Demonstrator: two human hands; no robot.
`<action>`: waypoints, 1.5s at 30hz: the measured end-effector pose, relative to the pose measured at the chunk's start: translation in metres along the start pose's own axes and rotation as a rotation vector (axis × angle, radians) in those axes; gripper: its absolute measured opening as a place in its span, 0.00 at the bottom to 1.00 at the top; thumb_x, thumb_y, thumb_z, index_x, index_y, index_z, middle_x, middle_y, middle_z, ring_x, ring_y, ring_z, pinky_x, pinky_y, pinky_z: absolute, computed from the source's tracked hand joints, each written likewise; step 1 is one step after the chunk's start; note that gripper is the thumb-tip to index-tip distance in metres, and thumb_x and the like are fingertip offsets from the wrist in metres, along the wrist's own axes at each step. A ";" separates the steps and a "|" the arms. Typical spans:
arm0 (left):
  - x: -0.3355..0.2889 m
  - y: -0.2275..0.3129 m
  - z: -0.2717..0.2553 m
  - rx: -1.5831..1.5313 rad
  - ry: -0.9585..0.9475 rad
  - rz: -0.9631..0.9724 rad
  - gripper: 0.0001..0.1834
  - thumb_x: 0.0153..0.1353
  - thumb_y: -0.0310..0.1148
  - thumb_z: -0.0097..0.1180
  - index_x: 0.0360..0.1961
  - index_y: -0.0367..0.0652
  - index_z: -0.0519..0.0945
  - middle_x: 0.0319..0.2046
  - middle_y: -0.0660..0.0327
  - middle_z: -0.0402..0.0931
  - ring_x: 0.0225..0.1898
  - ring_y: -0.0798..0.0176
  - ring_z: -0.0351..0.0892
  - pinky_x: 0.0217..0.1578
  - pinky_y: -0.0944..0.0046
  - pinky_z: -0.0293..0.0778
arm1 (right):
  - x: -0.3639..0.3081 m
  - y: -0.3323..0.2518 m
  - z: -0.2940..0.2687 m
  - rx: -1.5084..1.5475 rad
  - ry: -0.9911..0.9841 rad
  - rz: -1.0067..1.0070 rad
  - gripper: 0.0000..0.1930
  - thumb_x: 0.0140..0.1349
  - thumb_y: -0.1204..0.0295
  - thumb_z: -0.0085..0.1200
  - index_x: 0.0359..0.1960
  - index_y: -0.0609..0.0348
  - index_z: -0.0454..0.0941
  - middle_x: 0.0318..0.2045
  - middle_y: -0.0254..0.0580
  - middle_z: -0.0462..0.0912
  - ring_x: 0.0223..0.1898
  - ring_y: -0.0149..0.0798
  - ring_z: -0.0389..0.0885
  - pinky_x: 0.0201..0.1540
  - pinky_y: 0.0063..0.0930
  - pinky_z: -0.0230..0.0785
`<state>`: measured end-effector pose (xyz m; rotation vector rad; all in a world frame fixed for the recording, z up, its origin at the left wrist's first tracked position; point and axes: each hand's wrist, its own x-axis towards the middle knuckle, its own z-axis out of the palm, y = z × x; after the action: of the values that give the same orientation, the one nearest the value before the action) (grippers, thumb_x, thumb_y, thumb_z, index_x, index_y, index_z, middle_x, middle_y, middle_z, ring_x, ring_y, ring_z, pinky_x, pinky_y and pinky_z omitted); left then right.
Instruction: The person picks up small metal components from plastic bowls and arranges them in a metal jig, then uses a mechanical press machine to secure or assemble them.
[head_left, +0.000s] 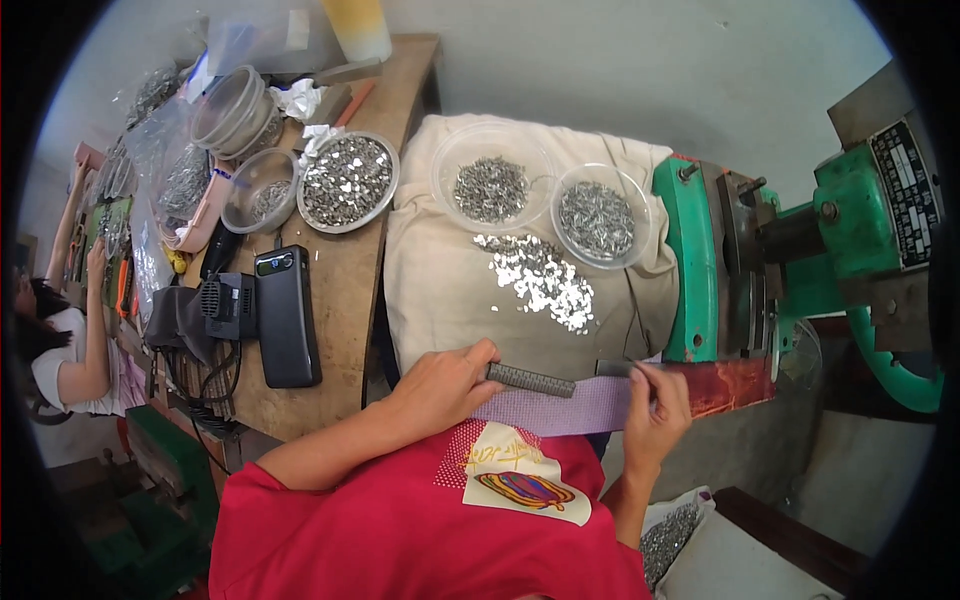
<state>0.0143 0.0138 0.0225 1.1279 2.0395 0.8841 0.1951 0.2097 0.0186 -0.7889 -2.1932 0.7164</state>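
My left hand (pixel 440 388) is closed around one end of a dark grey bar (pixel 535 381) with rows of small slots or teeth along it. The bar's free end points right, over a purple woven cloth (pixel 590 410). In my right hand (pixel 655 415), thumb and fingers pinch a small flat dark plate (pixel 614 368), slightly apart from the bar. Beyond both hands, a pile of small shiny metal pieces (pixel 545 285) lies on a beige cloth (pixel 430 310). Two clear round tubs, a left one (pixel 441 180) and a right one (pixel 646 215), hold many more small metal parts.
A green press (pixel 690 280) stands close at the right. On the wooden table (pixel 345 275) at left are a black power bank (pixel 287 325), a dish of metal discs (pixel 347 180), clear tubs and cables. Another person (pixel 75 350) works at far left.
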 end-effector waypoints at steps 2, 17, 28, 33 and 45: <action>0.001 -0.003 -0.005 -0.003 0.079 0.015 0.14 0.59 0.29 0.63 0.43 0.36 0.74 0.25 0.55 0.77 0.26 0.53 0.80 0.28 0.57 0.74 | 0.006 -0.013 0.016 0.051 -0.094 -0.022 0.06 0.55 0.81 0.64 0.35 0.61 0.84 0.28 0.42 0.80 0.29 0.39 0.78 0.32 0.31 0.70; 0.044 -0.023 -0.008 0.329 0.377 0.206 0.07 0.57 0.29 0.62 0.36 0.42 0.78 0.35 0.57 0.72 0.37 0.51 0.78 0.36 0.53 0.75 | 0.037 -0.037 0.096 -0.112 -0.366 -0.372 0.05 0.54 0.71 0.65 0.31 0.54 0.82 0.29 0.38 0.75 0.34 0.44 0.75 0.36 0.38 0.69; 0.036 -0.030 -0.004 0.313 0.402 0.298 0.06 0.54 0.30 0.63 0.31 0.44 0.77 0.33 0.61 0.70 0.37 0.58 0.75 0.36 0.57 0.77 | 0.042 -0.042 0.098 -0.133 -0.386 -0.331 0.06 0.53 0.73 0.64 0.32 0.57 0.81 0.37 0.40 0.77 0.42 0.48 0.74 0.44 0.40 0.68; 0.035 -0.029 -0.006 0.310 0.387 0.275 0.07 0.53 0.30 0.64 0.30 0.44 0.77 0.33 0.62 0.70 0.38 0.57 0.76 0.37 0.57 0.77 | 0.034 -0.047 0.089 -0.063 -0.449 -0.311 0.06 0.52 0.74 0.65 0.31 0.58 0.82 0.40 0.40 0.78 0.46 0.49 0.72 0.48 0.42 0.68; 0.034 -0.035 -0.009 0.167 0.350 0.263 0.07 0.51 0.29 0.65 0.30 0.43 0.79 0.32 0.61 0.73 0.37 0.55 0.76 0.37 0.55 0.76 | 0.023 -0.054 0.073 -0.054 -0.355 -0.287 0.07 0.48 0.78 0.67 0.29 0.57 0.83 0.43 0.41 0.78 0.50 0.50 0.70 0.52 0.41 0.64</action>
<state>-0.0225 0.0274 -0.0070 1.4409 2.3151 1.1228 0.1099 0.1714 0.0195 -0.3781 -2.5839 0.6935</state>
